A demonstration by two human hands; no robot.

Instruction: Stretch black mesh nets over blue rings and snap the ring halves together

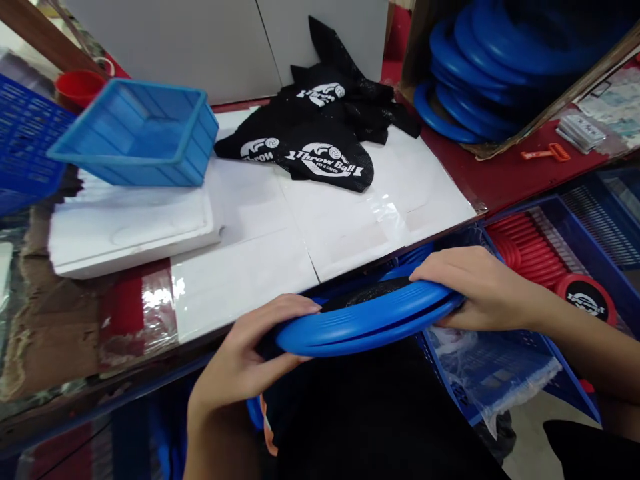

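A blue plastic ring disc (370,321) is held level between my two hands at the table's front edge. It shows two blue rims, one over the other, with a dark gap between them. Black mesh cloth (367,295) shows inside it. My left hand (255,350) grips the left end, thumb below and fingers above. On the opposite end my right hand (465,283) is closed around the rim, its lower fingers partly hidden. Beyond, on the white table covering (240,283), lies a pile of black cloth pieces (330,157) printed "Throw Ball".
A light-blue bin (195,157) rests on a white slab (135,243) at left. At back right, a cardboard box (545,123) holds several blue rings (465,73). An orange razor-shaped tool (547,153) lies nearby. Below right, a blue crate (575,230) contains red rings (530,240).
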